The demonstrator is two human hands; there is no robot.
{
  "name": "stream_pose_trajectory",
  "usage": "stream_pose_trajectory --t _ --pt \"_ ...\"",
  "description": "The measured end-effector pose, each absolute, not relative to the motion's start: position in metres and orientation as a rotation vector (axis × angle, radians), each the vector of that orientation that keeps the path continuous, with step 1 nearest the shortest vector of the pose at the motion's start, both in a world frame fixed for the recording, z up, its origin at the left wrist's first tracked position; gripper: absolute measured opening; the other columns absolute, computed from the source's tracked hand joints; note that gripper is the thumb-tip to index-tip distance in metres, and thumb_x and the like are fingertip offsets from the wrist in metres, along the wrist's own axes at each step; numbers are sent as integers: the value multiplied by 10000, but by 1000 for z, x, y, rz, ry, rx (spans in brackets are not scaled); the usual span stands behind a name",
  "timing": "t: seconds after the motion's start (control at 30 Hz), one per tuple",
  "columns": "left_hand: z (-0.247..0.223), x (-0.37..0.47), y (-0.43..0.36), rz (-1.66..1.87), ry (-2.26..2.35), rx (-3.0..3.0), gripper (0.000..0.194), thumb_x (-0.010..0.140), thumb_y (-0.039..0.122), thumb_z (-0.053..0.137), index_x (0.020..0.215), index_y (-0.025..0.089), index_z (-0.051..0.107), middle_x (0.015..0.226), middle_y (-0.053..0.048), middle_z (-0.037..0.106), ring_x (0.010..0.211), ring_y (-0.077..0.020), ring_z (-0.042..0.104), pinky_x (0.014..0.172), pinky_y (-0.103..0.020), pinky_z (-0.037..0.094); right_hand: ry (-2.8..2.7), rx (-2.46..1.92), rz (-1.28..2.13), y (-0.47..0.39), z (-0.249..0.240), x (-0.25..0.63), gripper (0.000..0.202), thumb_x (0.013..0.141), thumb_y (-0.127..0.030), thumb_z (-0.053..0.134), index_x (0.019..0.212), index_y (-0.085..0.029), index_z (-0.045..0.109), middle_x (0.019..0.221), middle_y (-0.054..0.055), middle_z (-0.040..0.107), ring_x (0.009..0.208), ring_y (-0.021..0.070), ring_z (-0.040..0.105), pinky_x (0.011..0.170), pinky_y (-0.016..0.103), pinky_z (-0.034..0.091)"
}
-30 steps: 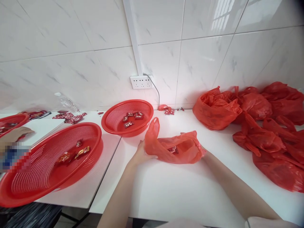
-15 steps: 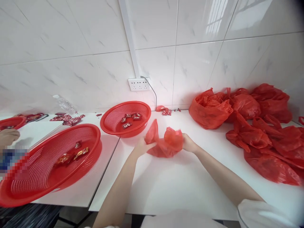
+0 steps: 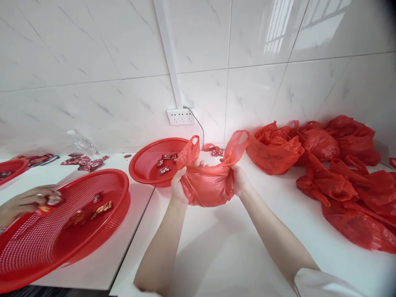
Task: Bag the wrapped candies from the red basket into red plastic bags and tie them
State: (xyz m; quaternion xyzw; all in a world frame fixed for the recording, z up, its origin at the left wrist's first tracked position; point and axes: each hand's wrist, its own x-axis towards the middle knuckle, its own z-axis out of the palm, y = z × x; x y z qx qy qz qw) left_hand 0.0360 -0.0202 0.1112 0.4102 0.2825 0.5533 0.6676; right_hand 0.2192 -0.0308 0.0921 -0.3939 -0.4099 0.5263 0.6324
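Observation:
Between my two hands is a red plastic bag (image 3: 208,186), raised a little above the white table (image 3: 222,255), with both handle loops standing up. My left hand (image 3: 180,185) grips the bag's left side, thumb in front and some fingertips showing behind the rim. On the right side my right hand (image 3: 240,181) holds the bag below its handle, its fingers partly hidden by the plastic. What the bag contains is hidden. Just behind my left hand stands a red mesh basket (image 3: 145,175) with several small wrapped sweets (image 3: 165,170) in it.
A larger red basket (image 3: 119,198) with a few wrapped pieces stands at left; another person's hand (image 3: 27,204) holds wrapped items over it. Filled red bags (image 3: 355,194) lie at right, beside a bag of crumpled plastic (image 3: 275,152). A power socket (image 3: 181,117) is on the wall.
The red bag has been lifted and turned more upright, its handles now raised. My hands have risen slightly with it. The other person's hand has moved right, over the large basket, with wrapped items.

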Motion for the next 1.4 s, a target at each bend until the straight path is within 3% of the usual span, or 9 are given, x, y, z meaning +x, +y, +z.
stream_pose_trajectory --t 0.1,0.2,0.43,0.67,0.9,1.13,1.2,1.3,1.4 --pt "105 38 -14 1284 591 769 281 867 321 506 609 212 482 467 46 350 480 -95 509 727 -288 560 -897 -758 1370 -40 96 219 448 787 -505 496 1076 -177 592 1015 89 698 971 268 660 877 417 530" --pt "105 42 -11 1229 553 694 191 851 189 517 661 192 492 486 87 189 338 -35 237 464 -175 439 -1146 -856 1331 -45 95 219 522 679 -438 709 1117 -171 615 1098 91 685 1026 266 631 890 381 509" --pt "102 52 -15 1129 405 562 153 701 63 564 624 153 467 556 65 339 404 -17 298 459 -163 383 -1387 -1055 1176 -39 78 214 298 761 -400 635 891 -144 718 878 55 715 862 234 637 776 345 496" --pt "100 54 -10 1145 423 471 271 903 150 475 634 162 502 529 54 366 461 -61 424 669 -237 504 -1352 -1234 1057 -26 60 218 370 826 -478 490 787 -139 634 766 60 680 687 195 617 618 293 479" --pt "99 73 -20 1151 469 367 232 945 209 443 798 149 612 639 -4 567 611 -113 577 685 -243 499 -1348 -1370 675 -26 43 210 139 726 -237 457 801 -192 566 703 35 650 656 201 571 614 285 424" --pt "78 73 -14 1198 458 439 314 902 83 420 607 163 494 421 95 246 340 -37 271 496 -165 393 -1547 -1350 625 -30 43 209 98 749 -244 478 686 -200 539 606 1 594 554 156 502 588 276 402" --pt "78 70 -10 1200 508 502 294 891 144 480 599 167 492 439 85 320 369 -39 338 504 -166 399 -1599 -1330 690 -29 48 212 138 786 -274 492 731 -185 582 674 4 638 616 161 551 618 272 430" --pt "85 51 -6 1131 668 822 119 801 267 654 739 173 614 670 14 615 635 -100 595 663 -215 478 -1604 -1318 943 -28 59 226 224 830 -362 539 867 -170 648 852 32 702 767 194 628 690 294 488" --pt "91 22 -5 816 807 1339 461 513 212 862 938 204 683 950 -33 706 913 -208 648 806 -296 491 -1654 -1293 1206 -29 70 250 334 788 -412 646 1035 -190 670 1040 61 701 933 224 647 801 336 520"
